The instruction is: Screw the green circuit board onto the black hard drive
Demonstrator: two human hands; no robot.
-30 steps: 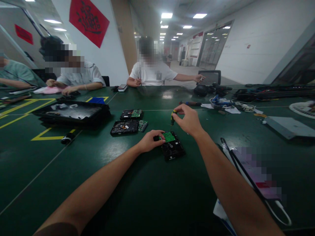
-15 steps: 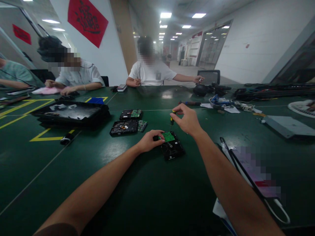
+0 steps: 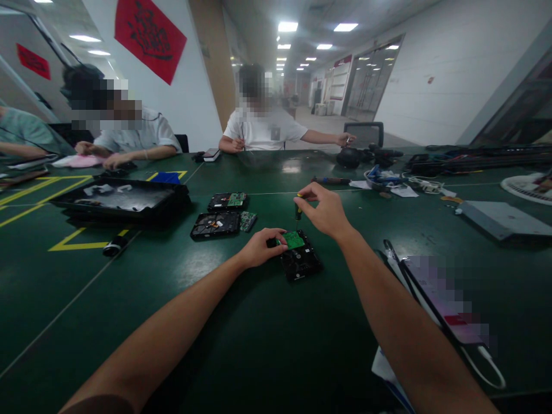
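While the right hand (image 3: 324, 210) pinches one screwdriver (image 3: 298, 213), the left hand (image 3: 261, 248) holds one hard drive (image 3: 301, 263), two other drives (image 3: 217, 223) lying nearby.

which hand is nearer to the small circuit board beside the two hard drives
Left. The left hand is on the wearer's side of the small circuit board, slightly right; the right hand is farther right, holding a screwdriver over another hard drive.

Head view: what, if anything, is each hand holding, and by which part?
The right hand holds a screwdriver by the top of its handle; the left hand holds a hard drive at its far left edge.
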